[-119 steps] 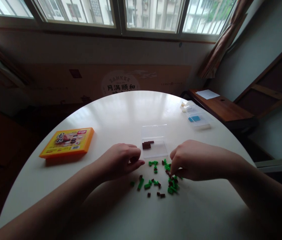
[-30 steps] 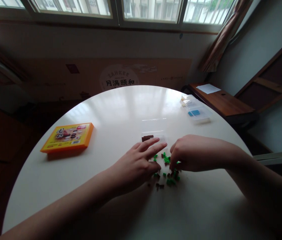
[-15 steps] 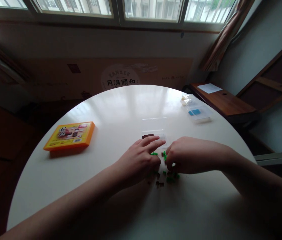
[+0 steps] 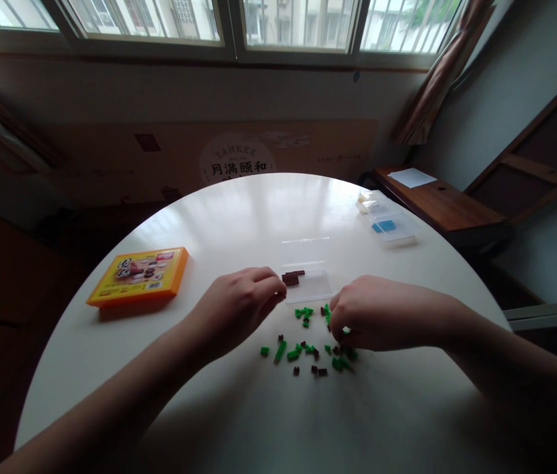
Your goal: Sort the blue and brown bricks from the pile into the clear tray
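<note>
Small green and brown building bricks (image 4: 308, 349) lie scattered on the round white table (image 4: 239, 224). My right hand (image 4: 377, 313) rests over the right side of the pile, fingers curled down and pinched among the bricks; what they hold is hidden. My left hand (image 4: 236, 306) is curled with fingertips pressed together beside the left edge of a clear plastic box (image 4: 308, 280). Inside that box lies a small cluster of brown bricks (image 4: 292, 277).
An orange box (image 4: 139, 275) with a printed lid lies at the table's left. Clear containers (image 4: 386, 220), one with a blue piece, sit at the far right rim. A wooden side table (image 4: 436, 197) with a paper stands beyond. Windows run along the back wall.
My left hand pulled back from the pile, where its fingers were stretched out, and closed beside the clear box. The right hand stayed over the bricks.
</note>
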A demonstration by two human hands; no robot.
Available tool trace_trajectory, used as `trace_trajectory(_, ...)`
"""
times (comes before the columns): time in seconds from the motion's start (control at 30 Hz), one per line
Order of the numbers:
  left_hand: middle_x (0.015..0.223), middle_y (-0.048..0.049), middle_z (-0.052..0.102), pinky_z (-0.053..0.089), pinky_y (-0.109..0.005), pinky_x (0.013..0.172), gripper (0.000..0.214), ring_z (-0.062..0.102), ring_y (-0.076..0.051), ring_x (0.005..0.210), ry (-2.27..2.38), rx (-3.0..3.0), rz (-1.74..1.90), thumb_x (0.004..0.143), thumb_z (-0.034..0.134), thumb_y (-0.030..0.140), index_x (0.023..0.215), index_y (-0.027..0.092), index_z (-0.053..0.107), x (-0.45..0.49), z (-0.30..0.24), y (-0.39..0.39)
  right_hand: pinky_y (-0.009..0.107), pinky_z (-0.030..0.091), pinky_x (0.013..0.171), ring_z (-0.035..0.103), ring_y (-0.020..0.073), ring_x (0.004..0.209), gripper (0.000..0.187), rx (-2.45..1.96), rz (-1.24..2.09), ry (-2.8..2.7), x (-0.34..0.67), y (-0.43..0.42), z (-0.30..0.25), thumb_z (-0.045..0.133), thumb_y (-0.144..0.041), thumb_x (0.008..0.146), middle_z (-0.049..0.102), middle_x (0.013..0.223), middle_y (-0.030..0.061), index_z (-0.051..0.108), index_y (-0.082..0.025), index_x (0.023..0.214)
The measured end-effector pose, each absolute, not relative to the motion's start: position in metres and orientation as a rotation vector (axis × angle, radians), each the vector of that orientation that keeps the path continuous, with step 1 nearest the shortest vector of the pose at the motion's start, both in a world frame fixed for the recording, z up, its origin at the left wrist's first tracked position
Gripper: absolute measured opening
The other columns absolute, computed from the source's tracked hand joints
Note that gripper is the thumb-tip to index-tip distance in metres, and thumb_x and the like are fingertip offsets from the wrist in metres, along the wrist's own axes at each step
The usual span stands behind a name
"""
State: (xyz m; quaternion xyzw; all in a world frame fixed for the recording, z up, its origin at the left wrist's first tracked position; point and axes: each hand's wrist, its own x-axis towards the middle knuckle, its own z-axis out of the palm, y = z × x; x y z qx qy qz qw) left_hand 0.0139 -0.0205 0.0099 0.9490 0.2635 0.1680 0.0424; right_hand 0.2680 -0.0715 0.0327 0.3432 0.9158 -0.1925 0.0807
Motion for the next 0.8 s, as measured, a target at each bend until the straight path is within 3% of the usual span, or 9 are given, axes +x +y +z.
trace_trajectory(0.27, 0.087, -0.0005, 0.07, 0.045, -0.026, 0.064, 0.019, 0.065, -0.016, 0.07, 0.912, 2.832, 0.137, 0.089, 0.053, 0.016, 0.084, 0.022, 0.07, 0.0, 0.004, 0.0, 0.025, 0.031, 0.058, 0.045, 0.0106, 0.06, 0.014, 1.037, -0.579, 2.71, 0.263, -0.073, 0.035, 0.052, -0.015, 0.075, 0.063, 0.073, -0.0011, 0.063, -0.02, 0.068)
trace_trajectory(0.53, 0.099, -0.0014, 0.072, 0.049, -0.027, 0.072, 0.025, 0.067, -0.017, 0.082, 0.865, 2.786, 0.176, 0.09, 0.051, 0.019, 0.098, 0.027, 0.073, -0.009, -0.002, 0.011, 0.026, 0.031, 0.059, 0.048, 0.0119, 0.062, 0.014, 1.057, -0.586, 2.682, 0.263, -0.073, 0.037, 0.053, -0.015, 0.073, 0.064, 0.074, 0.0007, 0.065, -0.02, 0.068)
trace_trajectory(0.8, 0.096, -0.0022, 0.072, 0.05, -0.027, 0.068, 0.022, 0.067, -0.017, 0.077, 0.832, 2.813, 0.198, 0.089, 0.053, 0.021, 0.095, 0.027, 0.074, -0.009, 0.0, 0.011, 0.026, 0.032, 0.059, 0.048, 0.0121, 0.061, 0.016, 1.029, -0.558, 2.701, 0.261, -0.075, 0.036, 0.052, -0.014, 0.076, 0.064, 0.074, 0.001, 0.064, -0.019, 0.068)
